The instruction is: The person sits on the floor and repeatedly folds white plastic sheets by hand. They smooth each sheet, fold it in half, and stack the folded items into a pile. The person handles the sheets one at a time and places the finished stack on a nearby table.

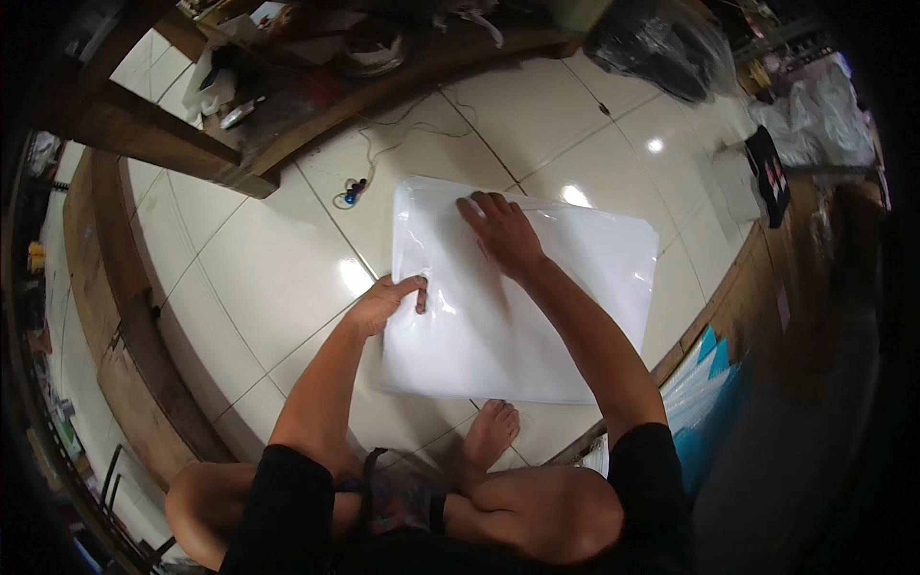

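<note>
A large, white, glossy stack of plastic sheets or flat bags (537, 326) lies on the floor in front of me; which of the two I cannot tell. My left hand (388, 299) pinches its left edge, the thumb on top and a fingertip showing a little below it. Near the far edge, my right hand (503, 233) rests flat on the glossy surface with its fingers stretched out. Creases and reflections run along the stack's left side.
Beyond the stack stands a low wooden shelf (402, 65) with clutter. A small dark blue object with a cord (351, 193) lies on the tiles (240, 278). Wooden boards (144, 412) flank the left; blue-and-white plastic packs (704, 388) and a black-and-white box (752, 177) are at right.
</note>
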Demonstrator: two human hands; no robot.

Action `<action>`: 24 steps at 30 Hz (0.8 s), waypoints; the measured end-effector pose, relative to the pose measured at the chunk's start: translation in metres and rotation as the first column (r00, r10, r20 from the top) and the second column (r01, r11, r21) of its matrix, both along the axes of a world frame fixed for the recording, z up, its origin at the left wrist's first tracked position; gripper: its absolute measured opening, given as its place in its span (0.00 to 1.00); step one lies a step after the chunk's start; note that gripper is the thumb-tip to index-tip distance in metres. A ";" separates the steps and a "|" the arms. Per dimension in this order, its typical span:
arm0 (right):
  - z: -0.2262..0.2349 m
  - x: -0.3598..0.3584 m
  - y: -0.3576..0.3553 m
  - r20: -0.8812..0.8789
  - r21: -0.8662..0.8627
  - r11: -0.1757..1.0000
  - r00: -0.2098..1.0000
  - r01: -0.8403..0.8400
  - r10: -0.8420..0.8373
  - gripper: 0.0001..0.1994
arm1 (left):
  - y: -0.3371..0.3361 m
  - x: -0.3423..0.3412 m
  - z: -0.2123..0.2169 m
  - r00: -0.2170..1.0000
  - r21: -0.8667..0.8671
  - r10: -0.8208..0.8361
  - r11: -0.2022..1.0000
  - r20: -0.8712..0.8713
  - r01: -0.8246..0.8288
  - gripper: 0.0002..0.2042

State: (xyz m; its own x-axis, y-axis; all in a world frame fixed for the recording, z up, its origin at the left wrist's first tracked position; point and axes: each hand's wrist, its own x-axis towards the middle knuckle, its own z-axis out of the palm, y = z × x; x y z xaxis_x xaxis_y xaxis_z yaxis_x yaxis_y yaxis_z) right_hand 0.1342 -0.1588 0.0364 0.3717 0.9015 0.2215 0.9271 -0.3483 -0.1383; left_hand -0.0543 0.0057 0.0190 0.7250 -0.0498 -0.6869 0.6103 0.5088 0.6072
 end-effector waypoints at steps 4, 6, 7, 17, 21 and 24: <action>-0.008 0.011 0.047 0.096 -0.200 0.974 0.988 -0.104 0.125 0.16 | 0.001 -0.001 -0.005 1.000 0.018 -0.016 1.000 -0.009 0.016 0.11; -0.012 0.023 0.058 0.004 -0.214 0.966 0.989 -0.143 0.148 0.15 | 0.005 -0.002 -0.004 0.998 0.032 -0.056 0.998 0.015 0.055 0.12; -0.014 0.029 0.060 -0.044 -0.223 0.961 0.987 -0.161 0.156 0.14 | 0.005 -0.002 -0.004 0.998 0.042 -0.059 0.997 0.030 0.058 0.12; -0.012 0.029 0.074 -0.488 0.044 0.994 0.870 0.099 -0.065 0.08 | 0.008 -0.002 -0.005 0.996 0.078 -0.085 0.993 0.003 0.084 0.12; 0.000 0.024 0.053 -0.369 0.155 0.982 0.915 -0.111 0.162 0.10 | 0.006 0.000 0.004 0.998 0.095 -0.068 0.993 0.003 0.067 0.12; 0.005 0.007 0.036 -0.213 0.217 0.953 0.943 -0.209 0.256 0.13 | 0.008 -0.002 -0.005 0.996 0.072 -0.082 0.994 0.018 0.081 0.13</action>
State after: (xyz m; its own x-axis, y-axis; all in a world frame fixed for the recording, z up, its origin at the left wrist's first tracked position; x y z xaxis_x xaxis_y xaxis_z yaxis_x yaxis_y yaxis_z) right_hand 0.1415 -0.1227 0.0416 0.2193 0.9190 0.3277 0.9113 -0.0729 -0.4053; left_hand -0.0564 0.0132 0.0142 0.7346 -0.0608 -0.6757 0.6348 0.4130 0.6530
